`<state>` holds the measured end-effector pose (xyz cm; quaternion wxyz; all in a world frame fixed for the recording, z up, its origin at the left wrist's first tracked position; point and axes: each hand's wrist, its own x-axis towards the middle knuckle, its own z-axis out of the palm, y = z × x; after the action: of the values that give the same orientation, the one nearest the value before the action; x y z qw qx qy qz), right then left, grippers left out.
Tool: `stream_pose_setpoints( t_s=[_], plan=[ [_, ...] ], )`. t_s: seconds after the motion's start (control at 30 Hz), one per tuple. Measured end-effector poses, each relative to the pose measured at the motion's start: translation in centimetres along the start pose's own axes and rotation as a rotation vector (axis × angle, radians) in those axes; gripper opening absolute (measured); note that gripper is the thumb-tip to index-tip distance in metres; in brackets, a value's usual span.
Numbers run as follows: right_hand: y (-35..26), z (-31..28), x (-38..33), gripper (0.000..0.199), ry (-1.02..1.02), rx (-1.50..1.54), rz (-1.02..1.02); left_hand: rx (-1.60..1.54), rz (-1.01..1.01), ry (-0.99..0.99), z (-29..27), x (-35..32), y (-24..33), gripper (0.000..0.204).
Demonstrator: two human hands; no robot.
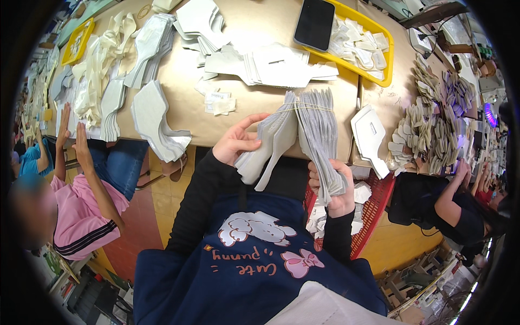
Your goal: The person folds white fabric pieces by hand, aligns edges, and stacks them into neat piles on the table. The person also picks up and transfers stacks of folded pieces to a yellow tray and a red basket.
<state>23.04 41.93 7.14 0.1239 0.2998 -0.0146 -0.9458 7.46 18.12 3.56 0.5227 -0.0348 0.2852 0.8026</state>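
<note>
Two stacks of flat, bottle-shaped cut pieces, off-white and grey, meet at the table's front edge. A thin yellowish rubber band (316, 106) crosses both near their tops. My left hand (239, 142) is closed on the edge of the left stack (273, 142), thumb on the near face, and its pieces fan apart at the bottom. The right stack (318, 132) is thicker and more tightly packed. My right hand (341, 189) is wrapped round its narrow lower end. Just right of it, a single bottle-shaped piece (369, 134) lies at the table edge.
More stacks of pieces (276, 66) lie across the brown-covered table (260, 24). A yellow tray (385, 79) of small white pieces stands at the back right, a dark phone (314, 23) on its rim. Below hangs a red basket (374, 208). Co-workers sit on both sides.
</note>
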Motion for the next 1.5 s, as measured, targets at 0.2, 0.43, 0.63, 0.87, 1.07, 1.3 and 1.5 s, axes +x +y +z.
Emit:
stream_pose_setpoints(
  t_s=[0.2,0.43,0.63,0.87,1.07,1.3,1.5],
  plan=[
    [0.4,0.2,0.0,0.035,-0.073,0.023,0.025,-0.037,-0.002,-0.009,-1.1,0.2,-0.3,0.067],
    [2.3,1.7,0.0,0.047,0.132,-0.42,-0.173,0.089,-0.072,0.096,1.7,-0.8,-0.2,0.075],
    [4.3,1.3,0.6,0.053,0.197,-0.592,-0.206,0.561,0.013,0.023,3.4,-0.6,-1.4,0.103],
    [3.4,0.5,0.2,0.054,0.157,-0.702,-0.158,0.515,0.099,0.005,4.5,-0.4,-2.2,0.109],
    [3.1,-0.2,0.4,0.065,0.103,-0.704,-0.094,0.42,0.107,0.008,3.8,-0.2,-2.0,0.087],
    [3.9,0.0,0.4,0.088,0.14,-0.972,-0.191,0.292,0.123,0.111,2.1,-0.9,-2.0,0.079],
    [5.7,-0.5,1.0,0.098,0.12,-1.161,-0.226,0.601,0.292,0.192,2.0,-0.8,-3.3,0.085]
  ],
)
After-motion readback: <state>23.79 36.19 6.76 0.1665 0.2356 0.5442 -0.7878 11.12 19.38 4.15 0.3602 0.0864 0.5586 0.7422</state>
